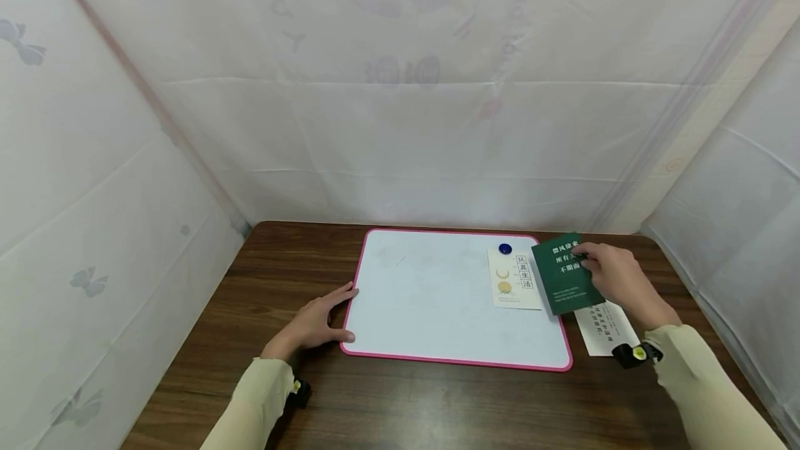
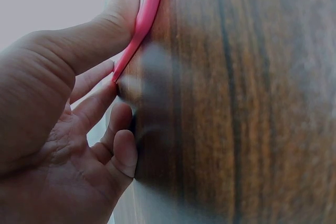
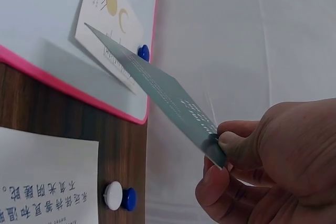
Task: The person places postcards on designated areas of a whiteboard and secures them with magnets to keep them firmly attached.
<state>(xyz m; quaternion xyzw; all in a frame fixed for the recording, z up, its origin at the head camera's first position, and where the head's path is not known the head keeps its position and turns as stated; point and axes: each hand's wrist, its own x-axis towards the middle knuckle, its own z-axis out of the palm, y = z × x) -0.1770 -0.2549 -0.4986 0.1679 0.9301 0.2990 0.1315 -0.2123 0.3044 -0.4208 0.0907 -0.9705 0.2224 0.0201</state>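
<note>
A pink-rimmed whiteboard lies on the wooden table. In the head view my left hand rests at its left edge, thumb and fingers spread against the rim; the left wrist view shows the thumb on the pink rim. My right hand pinches a green card with white print by its edge, and the card is tilted above the board's right side. Under it, a cream card with a moon drawing is on the board, with a blue round magnet at its top.
A white card with black writing lies on the table right of the board. Beside it, in the right wrist view, are a white magnet and a blue magnet. White sheeting hangs behind the table and along both sides.
</note>
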